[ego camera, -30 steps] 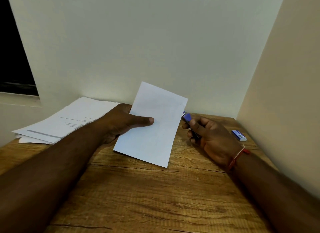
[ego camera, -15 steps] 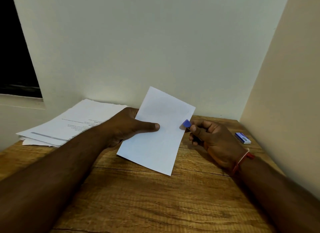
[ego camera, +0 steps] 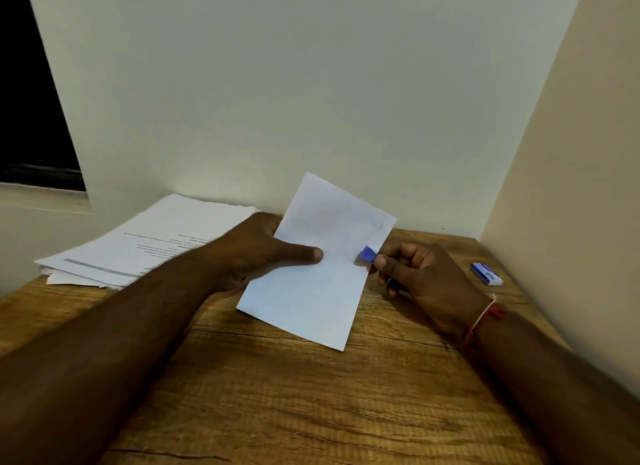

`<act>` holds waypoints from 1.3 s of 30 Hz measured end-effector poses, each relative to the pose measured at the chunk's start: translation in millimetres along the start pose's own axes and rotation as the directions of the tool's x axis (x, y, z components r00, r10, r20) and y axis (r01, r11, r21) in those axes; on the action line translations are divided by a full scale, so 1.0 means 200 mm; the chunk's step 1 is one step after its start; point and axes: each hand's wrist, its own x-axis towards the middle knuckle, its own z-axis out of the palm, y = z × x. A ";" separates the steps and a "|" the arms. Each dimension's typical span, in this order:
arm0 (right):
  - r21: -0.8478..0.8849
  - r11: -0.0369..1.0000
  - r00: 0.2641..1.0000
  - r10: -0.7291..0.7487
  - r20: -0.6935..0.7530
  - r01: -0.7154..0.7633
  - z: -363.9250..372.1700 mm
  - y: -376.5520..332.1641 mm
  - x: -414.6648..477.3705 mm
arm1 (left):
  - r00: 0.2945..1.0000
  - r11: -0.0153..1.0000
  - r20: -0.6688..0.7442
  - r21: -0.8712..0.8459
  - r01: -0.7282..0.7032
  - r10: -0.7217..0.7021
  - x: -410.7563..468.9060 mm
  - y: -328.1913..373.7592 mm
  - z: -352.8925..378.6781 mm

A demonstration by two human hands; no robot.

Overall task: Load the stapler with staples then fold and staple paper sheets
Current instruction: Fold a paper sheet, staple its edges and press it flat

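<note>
Stapler (ego camera: 367, 254) on paper (ego camera: 322, 274), stack (ego camera: 149, 246) leftward

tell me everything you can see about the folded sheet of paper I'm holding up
The folded paper is plain white, thin and blank on the side facing the camera. It is held tilted above the wooden table, its top corner leaning toward the back wall. The left hand pinches its left edge, thumb on the front. The blue stapler in the right hand overlaps its right edge. A small dark mark sits near the upper right corner.
</note>
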 end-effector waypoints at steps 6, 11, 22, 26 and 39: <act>-0.127 0.992 0.999 -0.018 -0.033 0.013 -0.01 0.00 0.01 | 1.000 0.999 -0.002 0.039 -0.018 0.018 -0.01 0.01 0.01; -0.222 0.975 0.996 -0.025 -0.085 0.005 0.02 -0.01 0.02 | 0.999 0.997 -0.002 0.067 -0.044 0.044 -0.02 0.02 0.02; -0.406 0.911 0.979 -0.144 -0.144 0.074 0.05 -0.02 0.04 | 0.999 0.996 -0.026 0.082 -0.020 0.022 -0.02 0.02 0.03; -0.431 0.899 0.973 -0.157 -0.169 0.071 0.06 -0.03 0.03 | 0.996 0.990 -0.058 0.127 -0.059 0.067 -0.02 0.02 0.04; -0.816 0.415 0.841 -0.520 0.149 0.402 0.16 -0.01 -0.03 | 0.801 0.088 0.219 0.943 -0.319 0.557 -0.07 0.06 0.22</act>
